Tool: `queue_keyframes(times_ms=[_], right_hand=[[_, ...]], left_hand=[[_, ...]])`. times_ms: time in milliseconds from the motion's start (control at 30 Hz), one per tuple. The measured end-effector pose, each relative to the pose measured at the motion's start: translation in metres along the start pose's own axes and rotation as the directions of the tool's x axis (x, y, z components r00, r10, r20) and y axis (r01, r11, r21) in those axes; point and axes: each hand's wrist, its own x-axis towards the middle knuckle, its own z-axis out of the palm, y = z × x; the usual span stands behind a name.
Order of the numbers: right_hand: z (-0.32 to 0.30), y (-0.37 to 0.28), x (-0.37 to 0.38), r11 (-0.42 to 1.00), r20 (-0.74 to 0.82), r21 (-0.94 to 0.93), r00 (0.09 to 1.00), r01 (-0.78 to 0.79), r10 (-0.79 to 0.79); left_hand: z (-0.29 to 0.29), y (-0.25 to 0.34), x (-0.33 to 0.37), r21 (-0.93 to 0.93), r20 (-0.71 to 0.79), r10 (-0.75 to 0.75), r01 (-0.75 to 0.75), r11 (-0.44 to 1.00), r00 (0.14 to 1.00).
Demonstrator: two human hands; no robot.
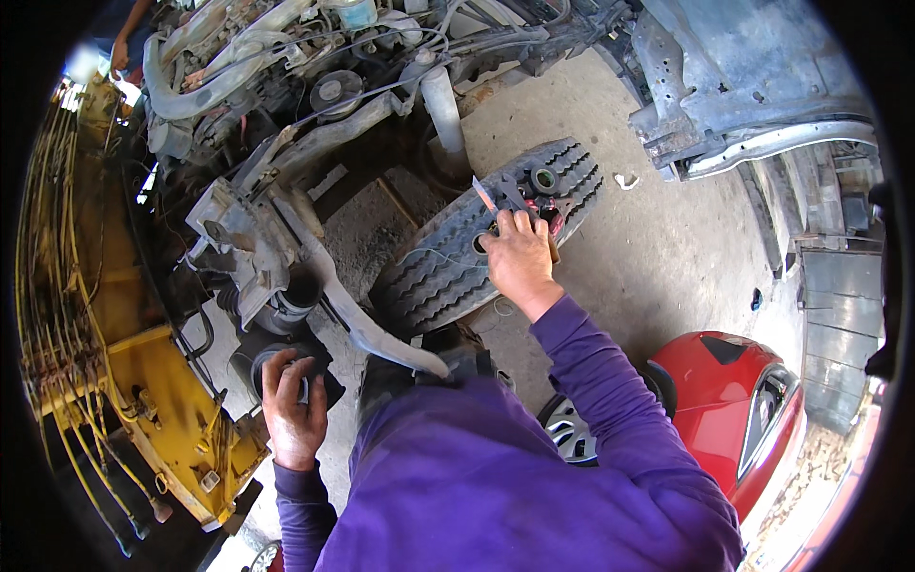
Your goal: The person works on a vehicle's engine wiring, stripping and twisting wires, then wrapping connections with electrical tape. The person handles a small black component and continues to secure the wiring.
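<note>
My left hand (294, 415) is at the lower left, its fingers bent over a dark, round-edged part (330, 379) below the end of a wide black pipe (303, 286). Ahead of me and to the right, my right hand (522, 262) reaches over a grey, worn tyre tread (434, 276). Its fingers are bent among small items on the tread, and what they grip is mostly hidden. A narrow blade-like piece (484, 195) sticks out beyond the fingertips. A dark ring-shaped item (544, 178) and something red (557, 223) lie beside the hand.
A stripped vehicle front with engine parts (329, 91) fills the far left. Yellow machinery with several hoses (152, 372) stands at left. A grey bent bar (381, 345) reaches close to my body. A red vehicle (710, 400) is at right, and a metal body panel (762, 76) far right.
</note>
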Motion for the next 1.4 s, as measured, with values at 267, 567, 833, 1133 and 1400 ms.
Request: queue_keyframes(times_ms=[267, 567, 833, 1133, 1400], right_hand=[[0.012, 0.116, 0.045, 0.874, -0.095, 0.179, 0.877, -0.451, 0.472], [-0.033, 0.014, 0.022, 0.951, 0.067, 0.137, 0.956, 0.276, -0.287], [-0.011, -0.016, 0.008, 0.988, 0.136, -0.090, 0.984, 0.124, -0.111], [-0.084, -0.107, -0.011, 0.826, 0.117, 0.552, 0.970, 0.116, -0.214], [-0.072, -0.259, -0.114, 0.482, 0.249, 0.872, 0.777, 0.080, -0.579]], left_hand=[[-0.004, -0.020, -0.006, -0.027, -0.037, -0.033, 0.032, 0.999, 0.999], [0.010, -0.026, -0.027, -0.040, 0.244, -0.136, 0.150, 0.988, 0.960], [0.022, -0.041, -0.081, 0.052, 0.446, -0.266, 0.272, 0.961, 0.854], [0.008, -0.083, -0.116, -0.389, 0.435, -0.261, 0.442, 0.808, 0.861], [-0.005, -0.117, -0.144, -0.818, 0.571, -0.026, 0.572, 0.063, 0.820]])
